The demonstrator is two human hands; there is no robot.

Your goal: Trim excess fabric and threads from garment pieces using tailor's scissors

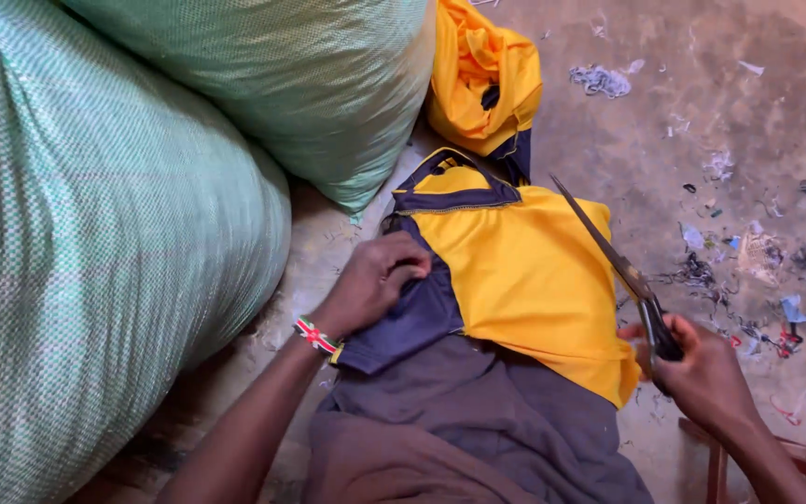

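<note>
A yellow and navy garment (524,271) lies spread over my lap, on grey-brown cloth (478,420). My left hand (377,280), with a beaded wristband, pinches the navy sleeve (412,317) of the garment at its left side. My right hand (692,369) grips the handles of large metal scissors (613,257). The shut blades point up and to the left, lying over the garment's right edge.
Two big green woven sacks (95,243) (300,84) fill the left and top. A bunched yellow garment (482,79) lies beyond the one on my lap. Cloth scraps (748,252) litter the dirt floor on the right. A wooden stool edge (795,462) shows bottom right.
</note>
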